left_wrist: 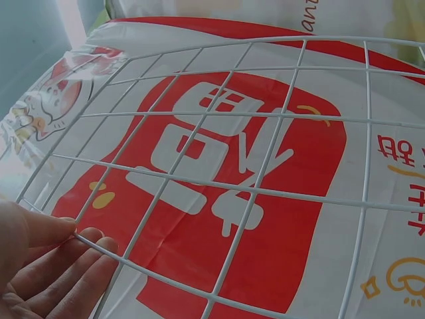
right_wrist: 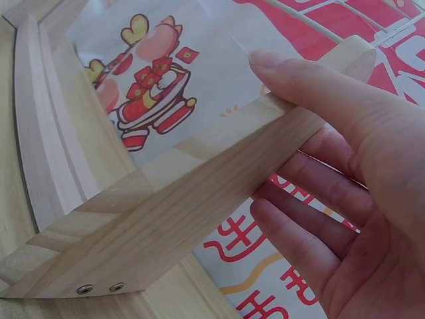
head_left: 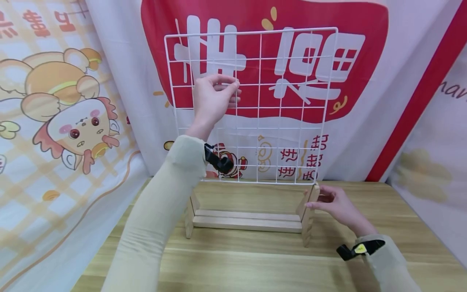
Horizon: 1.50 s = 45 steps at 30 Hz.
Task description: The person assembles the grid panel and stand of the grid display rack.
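A white wire grid panel (head_left: 260, 59) stands upright, leaning slightly, above a pale wooden stand (head_left: 248, 223). My left hand (head_left: 215, 95) pinches a wire in the left upper part of the panel between thumb and fingers; the left wrist view shows the thumb and fingertips meeting at that wire. With thumb on one side and fingers on the other, my right hand (head_left: 337, 205) holds the stand's right upright (right_wrist: 206, 173) near its top. The panel's lower edge meets the tops of the uprights; whether it sits in a slot cannot be told.
The stand rests on a wood-grain table (head_left: 255, 267). Behind the panel hangs a white cloth with a large red printed patch (head_left: 248, 101). A cartoon-printed cloth (head_left: 73, 134) hangs at the left and a pale one (head_left: 430, 134) at the right. Two screw heads (right_wrist: 85, 289) show low on the upright.
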Available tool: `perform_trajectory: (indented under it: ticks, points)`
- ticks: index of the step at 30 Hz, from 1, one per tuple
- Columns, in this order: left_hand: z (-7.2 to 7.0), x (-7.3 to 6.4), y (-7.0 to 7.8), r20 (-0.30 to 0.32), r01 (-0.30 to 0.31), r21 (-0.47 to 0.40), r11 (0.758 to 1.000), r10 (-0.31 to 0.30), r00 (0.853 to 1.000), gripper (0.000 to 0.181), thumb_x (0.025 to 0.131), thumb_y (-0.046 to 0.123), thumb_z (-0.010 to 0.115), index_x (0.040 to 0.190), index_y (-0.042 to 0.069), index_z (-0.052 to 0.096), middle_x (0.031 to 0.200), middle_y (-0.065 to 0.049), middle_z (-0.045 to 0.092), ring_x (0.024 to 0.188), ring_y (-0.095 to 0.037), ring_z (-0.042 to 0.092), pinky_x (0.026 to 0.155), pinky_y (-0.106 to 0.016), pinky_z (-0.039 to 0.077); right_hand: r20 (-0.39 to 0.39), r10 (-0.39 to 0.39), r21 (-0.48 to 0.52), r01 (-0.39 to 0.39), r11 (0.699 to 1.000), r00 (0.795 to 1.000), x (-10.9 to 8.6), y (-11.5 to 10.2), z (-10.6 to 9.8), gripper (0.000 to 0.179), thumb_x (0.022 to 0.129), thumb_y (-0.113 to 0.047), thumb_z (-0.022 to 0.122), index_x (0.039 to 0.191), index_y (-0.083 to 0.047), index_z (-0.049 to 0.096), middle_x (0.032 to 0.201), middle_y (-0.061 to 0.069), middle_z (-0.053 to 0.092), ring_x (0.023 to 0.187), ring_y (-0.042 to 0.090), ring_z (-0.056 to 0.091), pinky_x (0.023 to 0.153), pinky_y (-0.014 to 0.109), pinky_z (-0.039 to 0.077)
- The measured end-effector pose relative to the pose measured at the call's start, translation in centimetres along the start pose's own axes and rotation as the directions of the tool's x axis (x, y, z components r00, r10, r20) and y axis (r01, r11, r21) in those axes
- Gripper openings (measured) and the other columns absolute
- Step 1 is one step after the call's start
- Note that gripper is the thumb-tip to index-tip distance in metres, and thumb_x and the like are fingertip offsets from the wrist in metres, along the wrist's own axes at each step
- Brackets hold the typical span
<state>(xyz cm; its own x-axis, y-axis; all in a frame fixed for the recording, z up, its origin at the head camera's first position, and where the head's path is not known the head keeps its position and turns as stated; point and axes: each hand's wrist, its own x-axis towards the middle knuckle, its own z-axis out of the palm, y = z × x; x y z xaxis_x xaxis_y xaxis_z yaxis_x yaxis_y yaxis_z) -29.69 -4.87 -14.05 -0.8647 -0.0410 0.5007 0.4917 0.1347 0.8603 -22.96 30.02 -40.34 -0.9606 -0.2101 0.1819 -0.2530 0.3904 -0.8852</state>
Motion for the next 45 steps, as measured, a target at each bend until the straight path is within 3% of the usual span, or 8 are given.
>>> perform_trajectory:
  ticks: [6, 15, 25, 35, 39, 45]
  points:
    - [0.2, -0.5, -0.2, 0.003, -0.022, 0.016, 1.000, 0.022, 1.000, 0.022, 0.084, 0.030, 0.071, 0.100, 0.016, 0.070, 0.089, -0.002, 0.069, 0.076, -0.014, 0.067, 0.071, -0.025, 0.056, -0.023, 0.046, -0.025, -0.046, 0.999, 0.999, -0.1, -0.1, 0.1, 0.048, 0.077, -0.031, 0.078, 0.116, -0.008, 0.062, 0.104, 0.008, 0.066, 0.092, 0.026, 0.062, 0.076, 0.034, 0.054]
    - [0.5, -0.8, -0.3, -0.007, -0.045, 0.033, 0.998, 0.045, 0.999, 0.022, 0.084, 0.031, 0.070, 0.100, 0.017, 0.071, 0.089, 0.000, 0.069, 0.075, -0.012, 0.067, 0.071, -0.026, 0.056, -0.022, 0.021, -0.003, -0.021, 1.000, 1.000, 0.0, 0.1, 0.3, 0.048, 0.078, -0.028, 0.077, 0.118, -0.006, 0.062, 0.106, 0.008, 0.066, 0.094, 0.026, 0.063, 0.077, 0.034, 0.054]
    - [0.1, -0.9, -0.4, 0.035, -0.074, 0.035, 0.997, 0.073, 0.997, 0.025, 0.083, 0.032, 0.071, 0.102, 0.016, 0.071, 0.091, -0.002, 0.069, 0.079, -0.014, 0.068, 0.073, -0.028, 0.056, -0.024, 0.010, -0.018, -0.010, 1.000, 1.000, -0.1, -0.5, 0.4, 0.048, 0.079, -0.028, 0.077, 0.119, -0.006, 0.061, 0.108, 0.010, 0.065, 0.095, 0.025, 0.062, 0.077, 0.032, 0.054]
    - [-0.3, -1.4, -0.3, 0.069, -0.051, 0.001, 0.999, 0.051, 0.996, 0.028, 0.081, 0.034, 0.072, 0.102, 0.016, 0.071, 0.091, -0.003, 0.069, 0.078, -0.013, 0.068, 0.070, -0.026, 0.056, -0.041, 0.005, -0.017, -0.006, 1.000, 0.999, 0.1, 0.5, 0.2, 0.048, 0.078, -0.026, 0.078, 0.120, -0.008, 0.062, 0.110, 0.010, 0.065, 0.096, 0.022, 0.062, 0.077, 0.030, 0.054]
    - [-0.3, -2.1, 0.1, 0.072, -0.037, -0.018, 0.999, 0.039, 0.997, 0.028, 0.081, 0.031, 0.072, 0.103, 0.014, 0.071, 0.092, -0.004, 0.069, 0.080, -0.016, 0.068, 0.071, -0.026, 0.056, -0.047, 0.021, -0.032, -0.023, 0.999, 0.999, 0.1, 0.5, 0.2, 0.050, 0.078, -0.029, 0.078, 0.121, -0.009, 0.061, 0.111, 0.009, 0.064, 0.097, 0.022, 0.062, 0.078, 0.030, 0.054]
    - [-0.6, -4.6, 2.0, 0.054, -0.064, -0.009, 0.998, 0.064, 0.996, 0.023, 0.087, 0.021, 0.068, 0.104, 0.006, 0.069, 0.095, -0.010, 0.069, 0.082, -0.018, 0.068, 0.075, -0.028, 0.056, -0.046, 0.045, -0.039, -0.047, 0.998, 0.998, 0.2, 0.4, 0.2, 0.052, 0.077, -0.034, 0.078, 0.122, -0.014, 0.060, 0.110, 0.006, 0.065, 0.097, 0.024, 0.062, 0.078, 0.032, 0.054]
